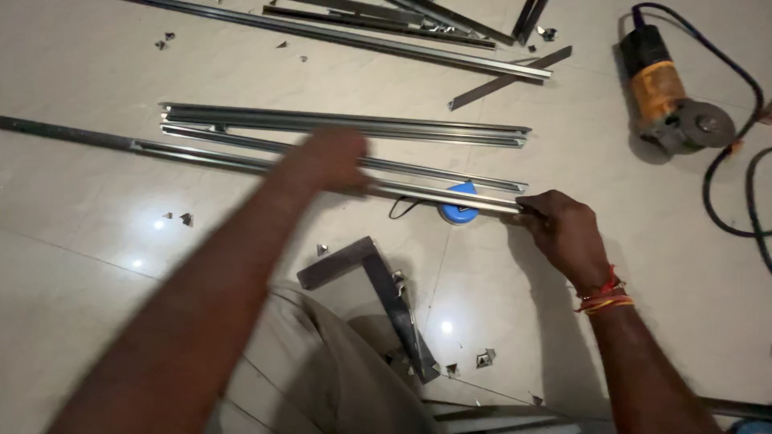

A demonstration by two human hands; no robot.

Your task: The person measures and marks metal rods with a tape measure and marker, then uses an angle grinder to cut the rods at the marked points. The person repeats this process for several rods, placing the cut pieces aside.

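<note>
1. Pale tile floor (96,265) is spread under everything, with bright light glare on it; a slip of a loose strip across that slick face is judged likely.
2. Long metal channel (434,195) is held low over the floor, running leftward from the right hand; sagging or twisting is judged possible if one end is let go.
3. More metal strips (346,122) are laid parallel just beyond it, near enough to be knocked.
4. Angle grinder (671,100) is parked well apart at upper right, its cable (728,221) looped nearby, a snag risk.
5. Steel square (378,289) is lying near the knee.
6. Left hand (326,161) is blurred over the channel; whether it is closed cannot be told.
7. Right hand (563,229) is closed around the channel's end; sharp cut edges could nick fingers.
8. Blue tape measure (458,210) is tucked under the channel.
9. Metal offcuts (485,358) are scattered, sharp underfoot.
</note>
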